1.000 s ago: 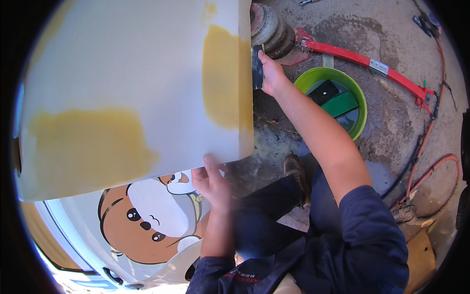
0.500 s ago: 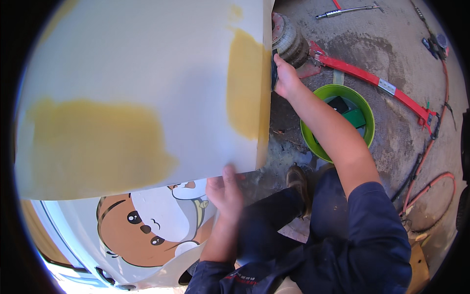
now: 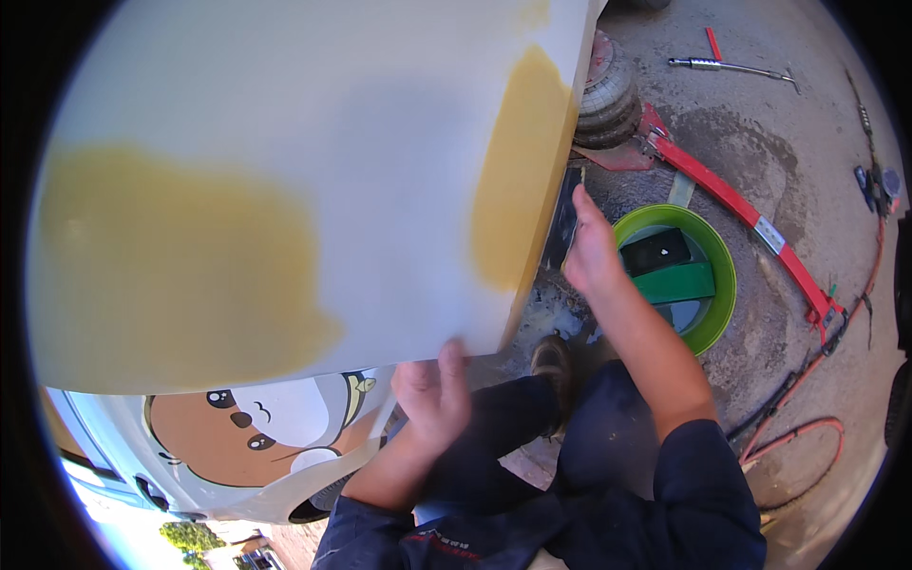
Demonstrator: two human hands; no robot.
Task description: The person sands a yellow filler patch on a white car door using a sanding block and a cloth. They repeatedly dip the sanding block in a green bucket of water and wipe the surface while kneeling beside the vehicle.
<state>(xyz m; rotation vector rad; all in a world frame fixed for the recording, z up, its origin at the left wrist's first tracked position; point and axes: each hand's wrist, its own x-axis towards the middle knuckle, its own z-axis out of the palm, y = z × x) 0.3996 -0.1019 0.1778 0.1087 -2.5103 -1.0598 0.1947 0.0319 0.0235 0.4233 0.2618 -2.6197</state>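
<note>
A large white vehicle panel fills the upper left, with yellow filler patches, one broad at left and one along its right edge. My left hand is closed on the panel's lower edge, thumb on the face and fingers partly hidden. At the right edge, my right hand grips a dark flat pad. The pad is close against the panel's side; whether it touches cannot be told.
Beside my right forearm stands a green bucket of water holding a black block and a green block. A red metal arm, a T-handled tool and a red hose lie beyond. Cartoon-decorated bodywork is at lower left.
My right hand has come down along the panel's edge toward me with the dark pad. My left hand stays on the lower edge. The view has shifted, and more of the bucket shows.
</note>
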